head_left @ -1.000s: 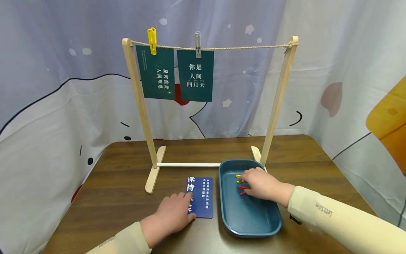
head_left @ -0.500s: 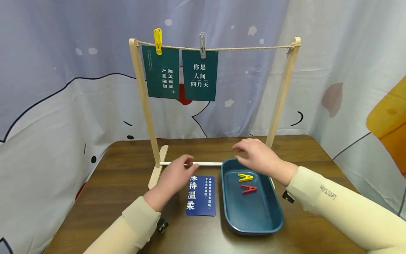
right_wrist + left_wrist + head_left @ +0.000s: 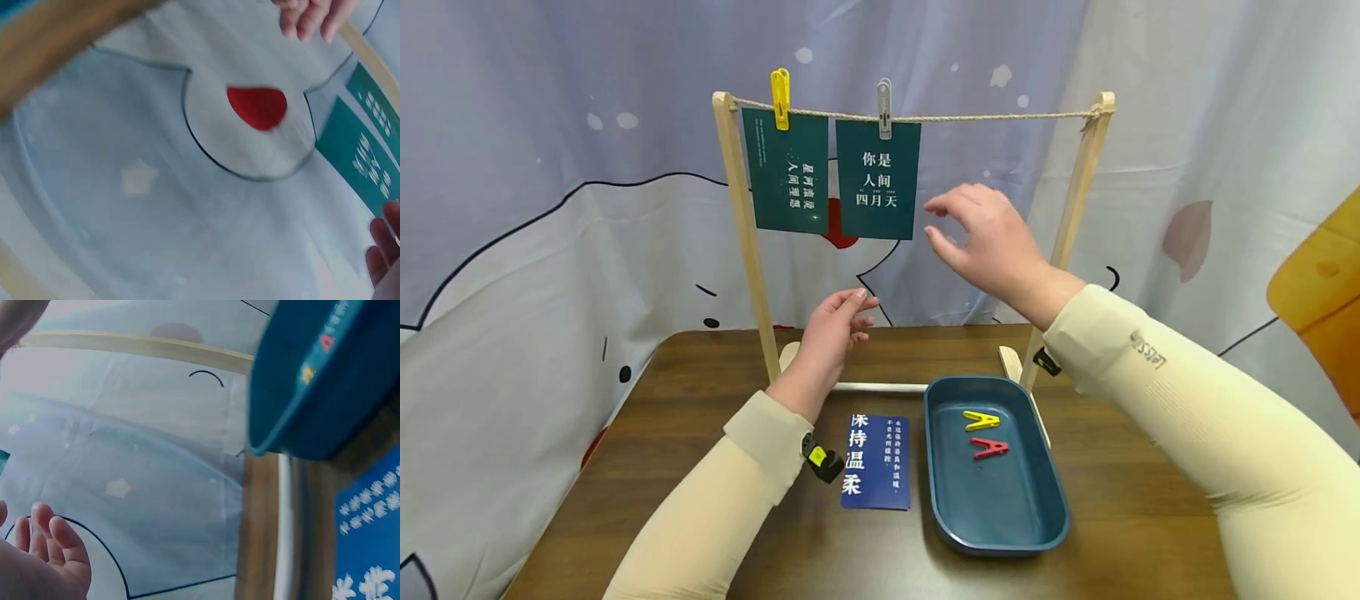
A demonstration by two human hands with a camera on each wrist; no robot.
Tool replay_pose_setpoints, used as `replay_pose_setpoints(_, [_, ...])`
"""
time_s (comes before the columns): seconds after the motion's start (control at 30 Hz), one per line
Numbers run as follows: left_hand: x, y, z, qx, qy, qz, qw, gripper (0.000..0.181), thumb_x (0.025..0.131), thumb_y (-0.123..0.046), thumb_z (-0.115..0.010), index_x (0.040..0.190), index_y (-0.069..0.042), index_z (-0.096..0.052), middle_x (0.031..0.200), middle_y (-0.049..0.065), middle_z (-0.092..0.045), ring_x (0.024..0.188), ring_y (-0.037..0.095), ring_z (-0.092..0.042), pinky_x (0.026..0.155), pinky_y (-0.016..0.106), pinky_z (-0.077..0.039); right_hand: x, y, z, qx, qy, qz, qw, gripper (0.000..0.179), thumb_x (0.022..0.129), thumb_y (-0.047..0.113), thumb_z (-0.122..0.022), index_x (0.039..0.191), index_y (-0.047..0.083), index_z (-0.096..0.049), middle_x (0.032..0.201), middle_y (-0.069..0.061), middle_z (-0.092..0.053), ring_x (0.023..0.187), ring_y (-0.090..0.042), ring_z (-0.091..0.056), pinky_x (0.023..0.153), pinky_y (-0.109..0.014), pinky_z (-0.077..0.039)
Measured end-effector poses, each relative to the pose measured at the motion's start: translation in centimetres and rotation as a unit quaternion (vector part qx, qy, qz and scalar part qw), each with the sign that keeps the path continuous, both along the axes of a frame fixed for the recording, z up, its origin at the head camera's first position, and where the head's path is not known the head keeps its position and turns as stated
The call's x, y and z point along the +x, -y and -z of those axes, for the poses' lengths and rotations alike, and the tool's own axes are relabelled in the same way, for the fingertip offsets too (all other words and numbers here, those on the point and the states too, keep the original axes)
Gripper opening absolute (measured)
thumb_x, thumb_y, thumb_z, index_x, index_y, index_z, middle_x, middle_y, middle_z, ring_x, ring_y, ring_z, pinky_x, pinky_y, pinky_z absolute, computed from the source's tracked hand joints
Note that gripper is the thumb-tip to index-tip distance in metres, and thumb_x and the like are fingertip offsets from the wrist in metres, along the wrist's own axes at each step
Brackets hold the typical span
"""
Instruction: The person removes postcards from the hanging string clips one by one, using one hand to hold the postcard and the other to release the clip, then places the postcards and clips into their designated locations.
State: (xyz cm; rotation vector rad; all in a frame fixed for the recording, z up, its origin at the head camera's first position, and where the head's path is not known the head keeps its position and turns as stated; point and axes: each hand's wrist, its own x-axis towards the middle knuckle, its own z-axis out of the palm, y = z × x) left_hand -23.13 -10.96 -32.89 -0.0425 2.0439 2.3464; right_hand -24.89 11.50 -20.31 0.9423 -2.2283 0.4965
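My right hand (image 3: 988, 237) is raised right of the hanging green card (image 3: 877, 187), apart from it, fingers loosely bent and holding nothing. That card hangs from the rope (image 3: 992, 117) by a grey clothespin (image 3: 884, 108). Left of it, a yellow clothespin (image 3: 781, 98) holds another green card (image 3: 786, 171). Below the cards floats my left hand (image 3: 829, 342); its fingers (image 3: 47, 540) are relaxed with nothing in them. On the table lies a blue card (image 3: 876, 462) with white characters. Beside it, a yellow clothespin (image 3: 982, 420) and a red clothespin (image 3: 989, 447) lie in a blue tray (image 3: 1000, 533).
A wooden frame with a left post (image 3: 747, 233) and a right post (image 3: 1071, 217) carries the rope. Its white crossbar (image 3: 880, 387) runs low behind the blue card. A patterned curtain (image 3: 625, 250) hangs behind the brown table (image 3: 685, 400).
My right hand has left the tray's clothespins and risen toward the rope. My left hand has lifted off the blue card and moved up. The view has shifted slightly.
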Motion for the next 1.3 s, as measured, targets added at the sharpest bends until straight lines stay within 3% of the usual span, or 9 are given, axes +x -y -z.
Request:
replay_pose_setpoints(0.1, [-0.8,-0.5,-1.0,0.040,0.005,-0.003,0.9992,0.042,0.100,-0.040,-0.058,0.130,-0.011,-0.058,0.126,0.006,-0.065,0.105,0.024,-0.059,0.082,0.029,-0.050,-0.8,0.8,-2.8,-0.014,-0.056,0.004,0.9983,0.026,0.095,0.019,-0.063,0.114,0.001,-0.068,0.108,-0.012,-0.069,0.102,-0.029,-0.059,0.096,-0.044,-0.042])
replay_pose_setpoints(0.2, [-1.6,-1.1,-1.8,0.077,0.004,-0.008,0.9970,0.040,0.099,-0.042,-0.058,0.130,-0.017,-0.058,0.126,0.002,-0.065,0.108,0.023,-0.058,0.089,0.033,-0.048,-1.3,1.6,-5.4,-0.024,-0.070,0.024,0.9970,0.030,0.098,0.022,-0.058,0.119,0.001,-0.066,0.115,-0.012,-0.066,0.108,-0.028,-0.057,0.100,-0.038,-0.041])
replay_pose_setpoints(0.33, [-2.6,-1.9,-2.8,0.132,-0.005,-0.012,0.9912,0.042,0.099,-0.042,-0.058,0.134,-0.018,-0.056,0.128,0.001,-0.063,0.111,0.024,-0.056,0.098,0.039,-0.045,-1.6,2.9,-8.0,-0.018,-0.027,0.079,0.9964,0.041,0.101,0.032,-0.052,0.133,0.007,-0.059,0.128,-0.009,-0.061,0.120,-0.023,-0.052,0.108,-0.030,-0.036])
replay_pose_setpoints(0.47, [-3.4,-2.4,-4.0,0.164,-0.017,-0.026,0.9859,0.042,0.099,-0.041,-0.058,0.134,-0.019,-0.055,0.131,0.004,-0.061,0.114,0.027,-0.055,0.098,0.040,-0.045,-2.2,4.1,-9.6,0.000,0.032,0.125,0.9916,0.051,0.102,0.040,-0.047,0.144,0.011,-0.050,0.137,-0.006,-0.055,0.128,-0.020,-0.047,0.112,-0.027,-0.032])
replay_pose_setpoints(0.6, [-3.7,-2.2,-5.1,0.173,-0.022,-0.039,0.9839,0.032,0.100,-0.039,-0.057,0.123,-0.018,-0.060,0.134,0.007,-0.060,0.108,0.025,-0.057,0.093,0.036,-0.047,-2.8,4.9,-10.4,0.021,0.089,0.154,0.9839,0.057,0.103,0.045,-0.042,0.150,0.013,-0.042,0.143,-0.005,-0.051,0.132,-0.019,-0.045,0.112,-0.029,-0.032])
replay_pose_setpoints(0.73, [-4.0,-2.1,-5.7,0.189,-0.015,-0.056,0.9802,0.024,0.100,-0.034,-0.057,0.114,-0.016,-0.064,0.126,0.007,-0.064,0.095,0.020,-0.058,0.088,0.033,-0.048,-3.2,5.8,-10.9,0.026,0.150,0.167,0.9742,0.059,0.103,0.048,-0.038,0.153,0.016,-0.037,0.147,-0.004,-0.047,0.133,-0.018,-0.044,0.111,-0.029,-0.034])
replay_pose_setpoints(1.07, [-4.2,-2.7,-5.6,0.185,-0.012,-0.062,0.9806,0.021,0.100,-0.031,-0.057,0.112,-0.017,-0.067,0.119,0.007,-0.068,0.088,0.018,-0.056,0.081,0.031,-0.048,-3.6,6.4,-11.1,-0.051,0.245,0.152,0.9562,0.055,0.106,0.043,-0.034,0.157,0.021,-0.029,0.142,-0.002,-0.053,0.121,-0.015,-0.054,0.106,-0.024,-0.039])
replay_pose_setpoints(1.3, [-3.9,-2.4,-5.3,0.182,-0.015,-0.059,0.9814,0.023,0.100,-0.032,-0.057,0.115,-0.017,-0.066,0.118,0.005,-0.068,0.095,0.020,-0.055,0.080,0.030,-0.047,-3.6,6.9,-10.7,-0.119,0.276,0.114,0.9469,0.048,0.105,0.043,-0.041,0.145,0.018,-0.047,0.130,-0.004,-0.055,0.113,-0.016,-0.053,0.102,-0.025,-0.043])
